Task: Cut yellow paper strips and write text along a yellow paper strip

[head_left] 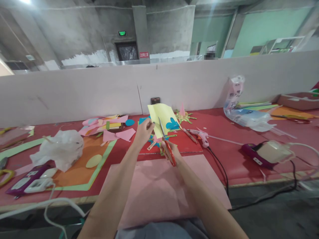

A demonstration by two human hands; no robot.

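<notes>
We have the pale yellow sheet point(159, 114) raised above the middle of the worktop point(231, 169), towards its far edge. Our left hand point(144, 132) grasps the sheet by its left side, between thumb and fingers. Our right hand point(175, 152) is closed around the handles of the red-handled scissors point(171, 156), whose blades lie against the sheet, pointing away from us.

We judge the cutting of this sheet to be under way: most of it looks like one broad piece, with no finished outline to see. How far the cut runs, we cannot tell. A blue scalloped shape point(172, 124) at the sheet's right side looks already cut; whether it is fixed there, we cannot tell either.

Other work seems further along. The pink cone with green strips point(182, 114) stands assembled near the far edge, right of the sheet. Below our sheet, over a red sheet point(184, 147), lies a blue piece with patterned strips, partly hidden by our hands. A yellow oval point(94, 161) is cut out and lies left of us on orange paper point(74, 174). The pink glue gun point(203, 136) rests to the right, out of our hands. The large pink sheet point(174, 186), reaching past the near edge, looks uncut.
</notes>
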